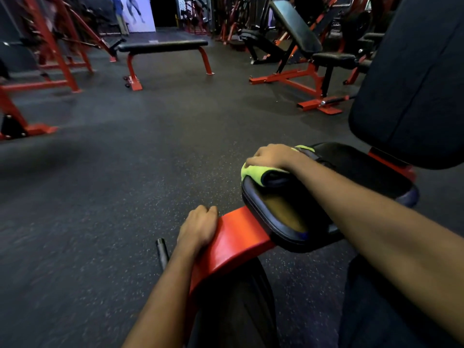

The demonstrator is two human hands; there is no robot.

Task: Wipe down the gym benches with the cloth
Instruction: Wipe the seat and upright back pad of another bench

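Observation:
A black padded bench seat (283, 217) on a red frame (236, 242) stands right in front of me, with its raised black backrest (411, 96) at the right. My right hand (273, 156) presses a yellow-green cloth (251, 173) onto the seat's far left edge, fingers curled over the cloth. My left hand (198, 228) grips the left edge of the curved red frame plate below the seat.
A flat black bench with red legs (163, 46) stands across the dark rubber floor (125, 151). An adjustable incline bench (298, 28) is at the back right. Red racks (55, 46) line the left. A short black bar (162, 251) lies by my left wrist. A person stands far back.

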